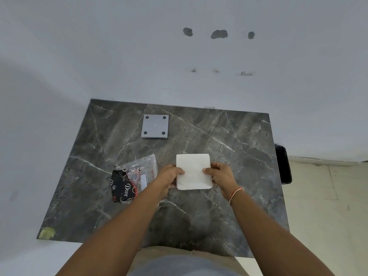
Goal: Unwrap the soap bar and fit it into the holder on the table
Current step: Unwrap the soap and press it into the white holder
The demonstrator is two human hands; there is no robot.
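White soap bar (193, 171) held flat over the middle of the dark marble surface (229, 136), clamped between both hands. Left hand (169, 176) on its left edge, right hand (221, 176) on its right edge, each grip closed on the bar with thumbs on top. Empty wrapper (132, 178) lying just beside the left hand. Grey square holder (155, 126) further back on the surface, well apart from the bar.

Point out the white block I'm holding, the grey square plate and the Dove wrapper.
white block (193, 168): head view, its top face.
grey square plate (155, 126): head view, its centre.
Dove wrapper (127, 186): head view, its black printed part.
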